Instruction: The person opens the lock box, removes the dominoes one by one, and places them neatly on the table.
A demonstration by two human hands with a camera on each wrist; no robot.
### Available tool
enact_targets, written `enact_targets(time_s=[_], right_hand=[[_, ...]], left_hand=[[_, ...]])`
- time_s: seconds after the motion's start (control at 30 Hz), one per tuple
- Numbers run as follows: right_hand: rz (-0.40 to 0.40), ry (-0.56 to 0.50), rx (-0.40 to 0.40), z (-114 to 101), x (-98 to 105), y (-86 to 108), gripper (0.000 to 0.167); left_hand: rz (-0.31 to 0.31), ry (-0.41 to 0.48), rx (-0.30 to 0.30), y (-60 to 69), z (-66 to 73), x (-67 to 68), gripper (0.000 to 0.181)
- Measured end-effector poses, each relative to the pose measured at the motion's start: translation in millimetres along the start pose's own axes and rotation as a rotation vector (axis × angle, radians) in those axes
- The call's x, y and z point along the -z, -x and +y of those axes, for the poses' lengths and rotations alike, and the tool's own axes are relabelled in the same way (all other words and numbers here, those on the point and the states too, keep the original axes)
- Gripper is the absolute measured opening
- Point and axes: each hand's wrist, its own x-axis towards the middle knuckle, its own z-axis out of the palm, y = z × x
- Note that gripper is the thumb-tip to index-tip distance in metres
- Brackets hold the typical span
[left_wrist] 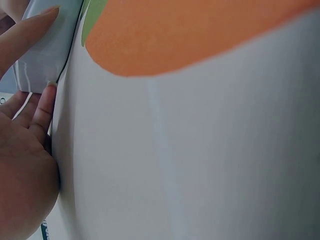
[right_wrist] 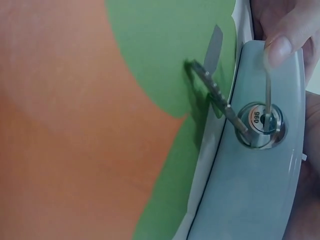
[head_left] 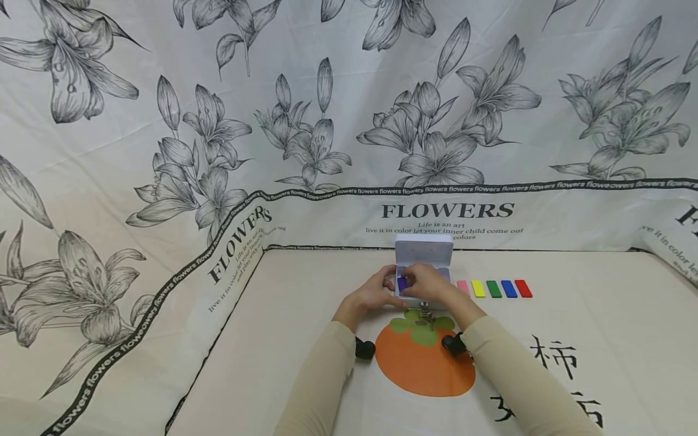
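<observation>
A pale metal lock box (head_left: pixel 423 251) stands with its lid raised at the back of the table. My left hand (head_left: pixel 376 290) grips its left side; in the left wrist view the thumb (left_wrist: pixel 30 35) lies along the front and the fingers touch the end wall. Inside the box, my right hand (head_left: pixel 428 283) pinches a purple block (head_left: pixel 402 283) near the left end. The right fingertips are partly hidden. On the box's front, a round lock (right_wrist: pixel 261 125) holds a key, and a second key (right_wrist: pixel 217 92) hangs from it.
Right of the box stand pink (head_left: pixel 463 287), yellow (head_left: pixel 478 289), green (head_left: pixel 494 289), blue (head_left: pixel 509 289) and red (head_left: pixel 524 288) blocks in a row. A printed orange persimmon (head_left: pixel 425 369) lies in front on the cloth. Behind hangs a flowered curtain (head_left: pixel 327 218).
</observation>
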Motion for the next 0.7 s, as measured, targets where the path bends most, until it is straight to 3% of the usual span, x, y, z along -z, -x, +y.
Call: enact_targets(time_s=[0.33, 0.7], right_hand=[[0.019, -0.019, -0.019, -0.1, -5.3, -2.0, 0.023], [0.034, -0.011, -0.028, -3.4, -7.3, -1.6, 0.024]], left_hand=[[-0.004, -0.009, -0.014, -0.2, -0.3, -0.6, 0.093], [0.005, -0.004, -0.015, -1.4, -0.9, -1.5, 0.092]])
